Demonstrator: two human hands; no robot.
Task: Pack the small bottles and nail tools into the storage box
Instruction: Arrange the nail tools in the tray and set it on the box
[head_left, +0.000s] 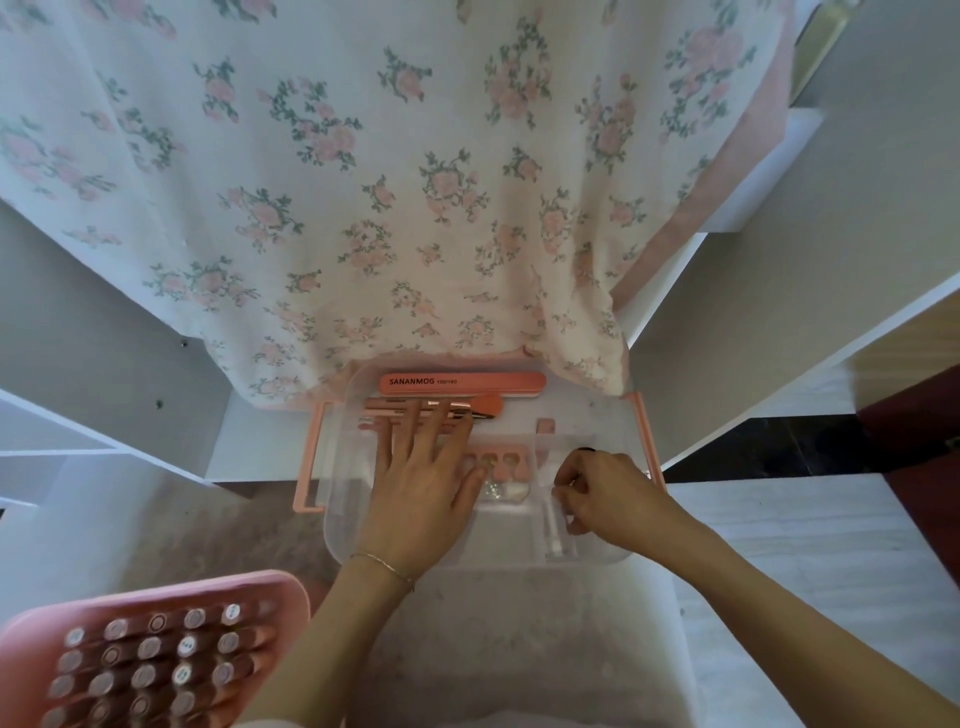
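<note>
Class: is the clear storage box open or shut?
Open: the left hand lies inside the storage box, among its tools; no lid covers it.

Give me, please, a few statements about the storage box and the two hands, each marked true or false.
1. The left hand lies flat with straight fingers inside the clear storage box. True.
2. The pink nail file lies at the near edge of the box. False: it lies along the far edge, beside the floral cloth.
3. The right hand pinches a small clear bottle. True.
4. The pink toe separator lies outside the box. False: it lies inside, between the hands.
5. The pink tray of bottles stands at the right. False: it is at the lower left.
</note>
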